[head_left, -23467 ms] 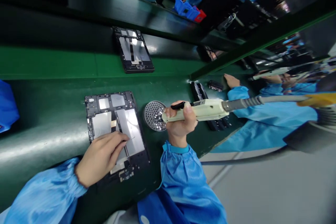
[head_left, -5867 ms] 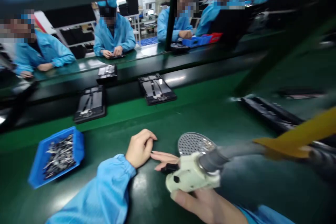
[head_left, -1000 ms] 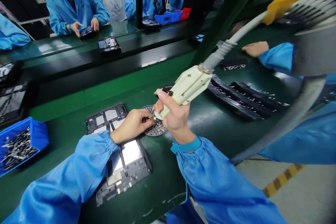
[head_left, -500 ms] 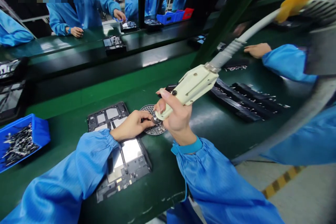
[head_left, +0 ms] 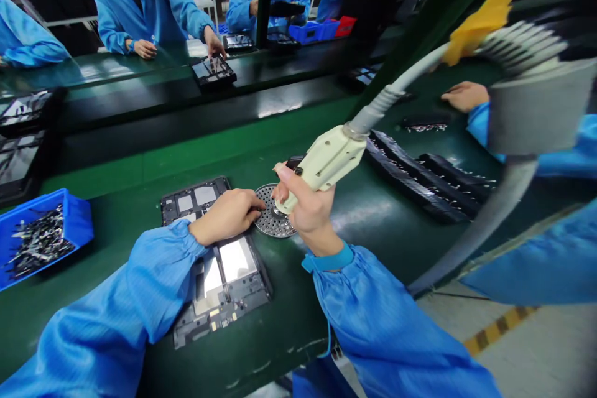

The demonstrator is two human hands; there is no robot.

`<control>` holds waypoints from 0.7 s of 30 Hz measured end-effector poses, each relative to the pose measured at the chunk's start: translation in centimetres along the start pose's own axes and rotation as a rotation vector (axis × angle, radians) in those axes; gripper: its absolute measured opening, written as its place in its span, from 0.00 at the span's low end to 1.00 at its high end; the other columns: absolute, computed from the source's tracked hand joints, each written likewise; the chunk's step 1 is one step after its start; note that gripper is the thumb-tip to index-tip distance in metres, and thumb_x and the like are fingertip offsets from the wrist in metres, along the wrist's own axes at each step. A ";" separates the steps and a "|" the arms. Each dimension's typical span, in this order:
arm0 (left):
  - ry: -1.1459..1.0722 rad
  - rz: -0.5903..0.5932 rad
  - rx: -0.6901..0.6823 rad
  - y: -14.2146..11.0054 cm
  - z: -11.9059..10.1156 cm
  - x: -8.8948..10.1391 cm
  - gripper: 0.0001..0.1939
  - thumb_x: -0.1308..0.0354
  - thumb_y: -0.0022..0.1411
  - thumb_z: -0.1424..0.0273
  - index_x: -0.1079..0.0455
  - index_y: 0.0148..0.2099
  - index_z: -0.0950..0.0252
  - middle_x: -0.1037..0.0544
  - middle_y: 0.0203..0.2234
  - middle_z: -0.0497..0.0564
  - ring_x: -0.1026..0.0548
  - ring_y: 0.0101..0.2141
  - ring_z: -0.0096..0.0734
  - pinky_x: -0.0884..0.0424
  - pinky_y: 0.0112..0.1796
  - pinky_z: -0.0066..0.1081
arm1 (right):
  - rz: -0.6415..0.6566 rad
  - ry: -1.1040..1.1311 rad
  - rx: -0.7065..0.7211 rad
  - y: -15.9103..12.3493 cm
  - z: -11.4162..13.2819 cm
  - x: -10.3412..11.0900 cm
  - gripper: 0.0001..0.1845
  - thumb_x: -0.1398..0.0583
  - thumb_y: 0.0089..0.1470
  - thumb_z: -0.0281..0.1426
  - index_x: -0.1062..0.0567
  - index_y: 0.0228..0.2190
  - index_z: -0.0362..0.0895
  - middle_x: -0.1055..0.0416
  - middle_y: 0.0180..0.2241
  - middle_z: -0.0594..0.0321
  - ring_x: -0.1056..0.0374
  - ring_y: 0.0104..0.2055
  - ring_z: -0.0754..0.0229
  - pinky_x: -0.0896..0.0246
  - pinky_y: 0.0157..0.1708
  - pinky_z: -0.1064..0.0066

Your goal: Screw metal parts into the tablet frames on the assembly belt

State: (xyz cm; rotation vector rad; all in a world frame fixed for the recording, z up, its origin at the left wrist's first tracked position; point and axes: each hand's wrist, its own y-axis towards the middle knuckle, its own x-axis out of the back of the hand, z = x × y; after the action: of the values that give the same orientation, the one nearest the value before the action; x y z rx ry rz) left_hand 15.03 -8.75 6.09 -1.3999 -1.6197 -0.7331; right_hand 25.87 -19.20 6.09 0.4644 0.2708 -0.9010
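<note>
My right hand [head_left: 305, 214] is shut around a cream electric screwdriver [head_left: 326, 158], whose tip points down into a round perforated metal screw dish [head_left: 275, 214]. A grey hose [head_left: 380, 99] rises from the tool's back end. My left hand [head_left: 226, 216] lies beside the dish, its fingertips reaching the dish's rim. Whether those fingers pinch anything small is hidden. Below that hand, a black tablet frame [head_left: 224, 317] with silver panels lies on the green belt, partly under my left wrist and sleeve.
A blue bin [head_left: 79, 217] of dark metal parts stands at the left. Black strips [head_left: 420, 183] lie to the right. A co-worker's hand [head_left: 464, 96] rests beyond them. More tablet frames [head_left: 213, 71] lie on the far belt, where other people work.
The screwdriver tip has shifted slightly down toward the dish. My left fingers have moved a little along the dish rim. The head view has turned slightly.
</note>
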 end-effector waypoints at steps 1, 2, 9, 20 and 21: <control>0.000 -0.025 -0.002 -0.2 0.1 0.3 0.13 0.45 0.66 0.78 0.22 0.47 0.67 0.20 0.40 0.54 0.23 0.40 0.38 0.31 0.41 0.33 | 0.010 -0.011 -0.005 -0.1 -0.2 -0.1 0.17 0.30 0.48 0.35 0.28 0.17 0.44 0.36 0.13 0.70 0.38 0.15 0.65 0.40 0.16 0.71; -0.007 -0.057 -0.006 -0.5 0.3 0.6 0.14 0.47 0.67 0.78 0.22 0.49 0.67 0.20 0.40 0.55 0.23 0.40 0.38 0.31 0.41 0.33 | 0.022 -0.022 -0.008 -0.2 -0.4 -0.1 0.18 0.30 0.49 0.36 0.29 0.16 0.45 0.36 0.13 0.70 0.38 0.15 0.65 0.39 0.17 0.71; -0.215 -0.285 0.047 -5.8 2.2 3.8 0.18 0.51 0.71 0.68 0.24 0.54 0.67 0.21 0.41 0.54 0.23 0.40 0.34 0.29 0.42 0.31 | 0.084 -0.029 -0.033 -0.6 -0.8 -0.4 0.19 0.31 0.49 0.34 0.31 0.15 0.45 0.38 0.12 0.71 0.40 0.14 0.66 0.40 0.17 0.71; -0.411 -0.429 0.360 -10.6 3.6 4.0 0.20 0.42 0.64 0.55 0.23 0.49 0.64 0.18 0.43 0.55 0.20 0.42 0.42 0.22 0.40 0.33 | 0.073 -0.085 -0.063 -0.9 -1.2 -0.4 0.09 0.31 0.48 0.35 0.24 0.24 0.45 0.36 0.14 0.72 0.39 0.15 0.65 0.39 0.18 0.70; -0.424 -0.449 0.364 -10.6 3.4 4.1 0.19 0.41 0.64 0.55 0.23 0.48 0.64 0.18 0.42 0.55 0.20 0.42 0.42 0.22 0.39 0.32 | 0.072 -0.093 -0.071 -1.0 -1.2 -0.5 0.09 0.31 0.47 0.35 0.24 0.25 0.45 0.36 0.13 0.72 0.39 0.15 0.65 0.40 0.17 0.70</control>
State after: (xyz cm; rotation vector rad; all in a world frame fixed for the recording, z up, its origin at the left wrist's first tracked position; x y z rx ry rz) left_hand 3.91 -6.00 9.10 -0.9752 -2.3100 -0.3629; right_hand 24.77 -18.84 5.01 0.3638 0.1994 -0.8378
